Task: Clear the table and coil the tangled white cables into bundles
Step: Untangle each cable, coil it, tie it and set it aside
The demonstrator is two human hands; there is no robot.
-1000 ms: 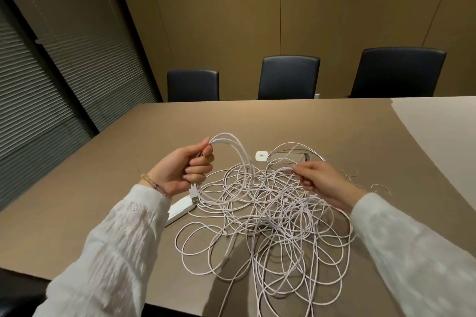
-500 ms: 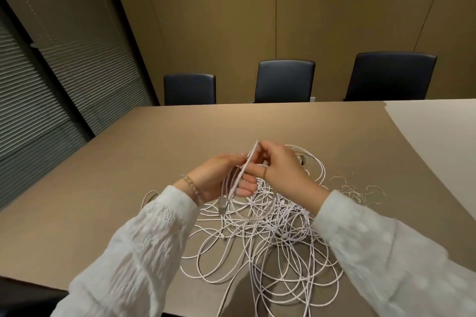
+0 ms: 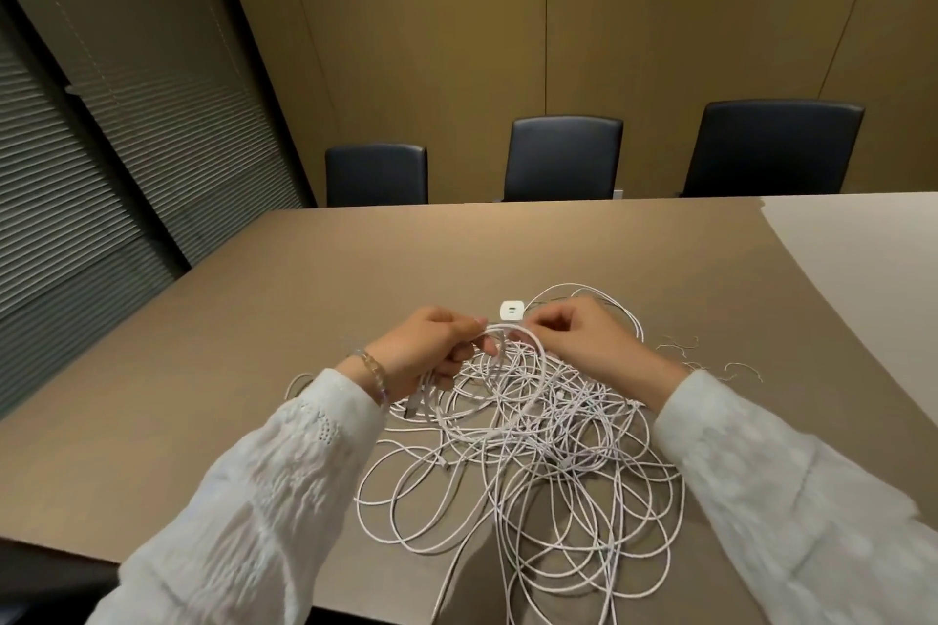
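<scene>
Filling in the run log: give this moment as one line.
left hand: gripping gathered loops | right hand: pinching strand at loop top | white cables: mostly tangled on table | charger block: behind hands

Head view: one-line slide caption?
Both hands, left and right, pinch a loop lifted from the tangled white cables on the table.

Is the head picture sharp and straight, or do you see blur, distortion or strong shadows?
Head view: wide-angle bending tilts the blinds and wall panels; the white cables and both hands, left hand, right hand, look fairly sharp; the sleeves at the bottom edge are soft; the table shows even light and only faint shadows.
</scene>
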